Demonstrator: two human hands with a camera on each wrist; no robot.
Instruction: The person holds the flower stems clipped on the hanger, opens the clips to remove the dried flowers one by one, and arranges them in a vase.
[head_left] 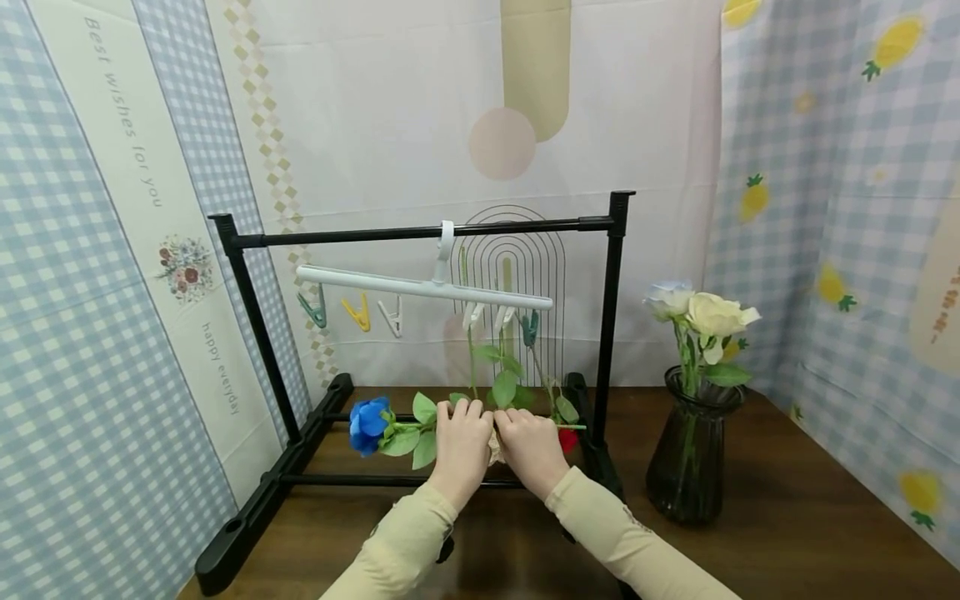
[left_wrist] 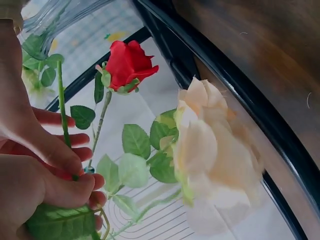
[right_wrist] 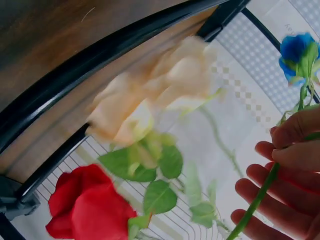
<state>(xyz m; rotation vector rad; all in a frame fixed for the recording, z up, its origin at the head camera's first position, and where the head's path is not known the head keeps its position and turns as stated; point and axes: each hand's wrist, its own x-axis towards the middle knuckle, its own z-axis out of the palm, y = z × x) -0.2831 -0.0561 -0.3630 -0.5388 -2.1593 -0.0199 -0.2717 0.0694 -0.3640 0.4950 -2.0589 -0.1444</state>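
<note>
A blue rose (head_left: 369,425) lies sideways across both hands, its flower to the left and its bare stem end to the right. My left hand (head_left: 462,446) pinches the green stem below the leaves. Close beside it, my right hand (head_left: 531,450) grips the same stem, thumb against fingers, as the right wrist view shows. Just beyond the hands, a red rose (left_wrist: 131,65) and pale peach roses (right_wrist: 150,92) hang head down. Their stems go up to clips under the white hanger (head_left: 420,286); my hands partly cover these flowers in the head view.
The hanger hooks over the bar of a black rack (head_left: 337,237). Green, yellow and white clips (head_left: 356,312) dangle at its left. To the right, a dark glass vase (head_left: 690,454) holds white and cream roses (head_left: 716,315) on the brown table (head_left: 787,500). Patterned cloth hangs behind.
</note>
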